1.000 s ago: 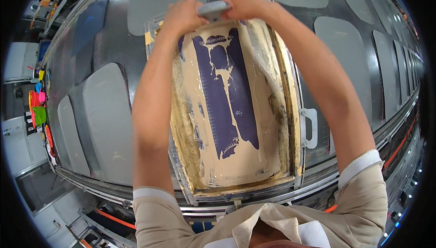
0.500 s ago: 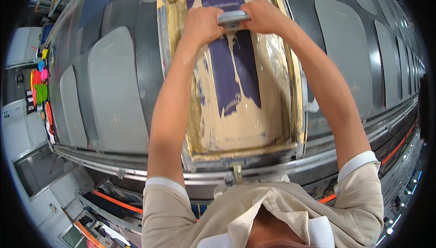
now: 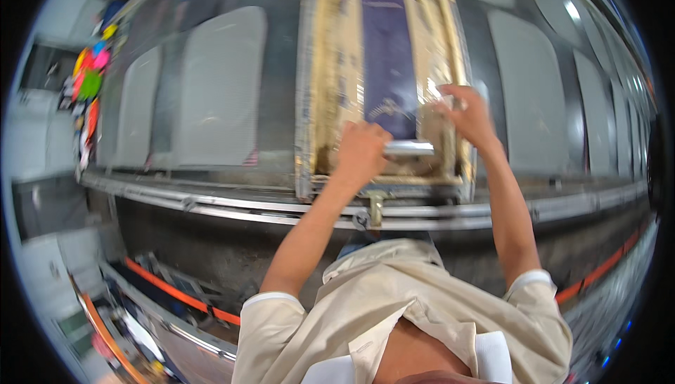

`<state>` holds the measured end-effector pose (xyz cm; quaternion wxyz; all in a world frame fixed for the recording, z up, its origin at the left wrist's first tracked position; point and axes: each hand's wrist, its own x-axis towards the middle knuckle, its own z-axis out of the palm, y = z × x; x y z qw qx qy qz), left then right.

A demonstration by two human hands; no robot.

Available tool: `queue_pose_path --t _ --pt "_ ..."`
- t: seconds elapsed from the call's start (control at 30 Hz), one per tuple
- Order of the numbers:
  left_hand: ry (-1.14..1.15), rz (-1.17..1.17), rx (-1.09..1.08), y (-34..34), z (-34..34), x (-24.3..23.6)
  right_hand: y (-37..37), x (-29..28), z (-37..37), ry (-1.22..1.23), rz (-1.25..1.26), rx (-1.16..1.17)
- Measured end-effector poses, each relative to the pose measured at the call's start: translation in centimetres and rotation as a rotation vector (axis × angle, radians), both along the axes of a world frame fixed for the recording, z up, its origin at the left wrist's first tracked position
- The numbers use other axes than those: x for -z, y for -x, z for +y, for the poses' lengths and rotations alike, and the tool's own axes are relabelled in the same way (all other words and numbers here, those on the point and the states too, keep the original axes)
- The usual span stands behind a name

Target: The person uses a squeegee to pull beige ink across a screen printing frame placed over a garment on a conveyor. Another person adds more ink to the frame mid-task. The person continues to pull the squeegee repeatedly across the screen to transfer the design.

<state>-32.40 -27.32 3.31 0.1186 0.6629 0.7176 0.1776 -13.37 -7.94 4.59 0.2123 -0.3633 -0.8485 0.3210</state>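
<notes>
A screen-printing frame (image 3: 307, 96) lies on the long table, its edges covered with yellowish tape. Inside it, the mesh shows a long purple stencil area (image 3: 389, 53) with beige ink (image 3: 349, 53) along both sides. My left hand (image 3: 363, 149) is closed around the left end of a silver-grey squeegee (image 3: 413, 148) at the near end of the frame. To its right, my right hand (image 3: 470, 113) is off the squeegee, fingers apart above the frame's right side. Motion blur softens both hands, and the squeegee's blade cannot be made out.
Grey rounded panels lie along the table on both sides, one on the left (image 3: 223, 88) and one on the right (image 3: 529, 96). A metal rail (image 3: 281, 216) runs along the near edge. Brightly coloured items (image 3: 90, 83) stand at the far left.
The squeegee has come from the far part of the frame to its near end. My right hand has let go of it, while my left still holds on. The whole view has shifted.
</notes>
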Motion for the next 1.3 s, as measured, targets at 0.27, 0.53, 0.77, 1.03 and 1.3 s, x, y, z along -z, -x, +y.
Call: queue_pose_path --t 0.27,0.53,0.77,1.03,1.3 --pt "-0.007 0.062 0.046 -0.6 -0.9 0.8 -6.1 9.9 8.5 0.049 -0.077 0.498" --pt "-0.119 0.024 -0.092 1.8 -4.6 -2.9 -1.1 3.4 6.1 0.135 0.063 0.443" --pt "0.07 0.139 -0.115 23.4 -14.3 -2.0 20.9 9.1 -5.0 0.173 0.225 0.447" --pt "-0.139 0.082 -0.053 34.7 -25.9 -3.7 35.2 5.1 -14.3 0.156 0.187 0.462" --pt "-0.151 0.124 0.017 34.6 -28.8 -1.4 35.8 4.8 -14.6 0.16 0.135 0.562"
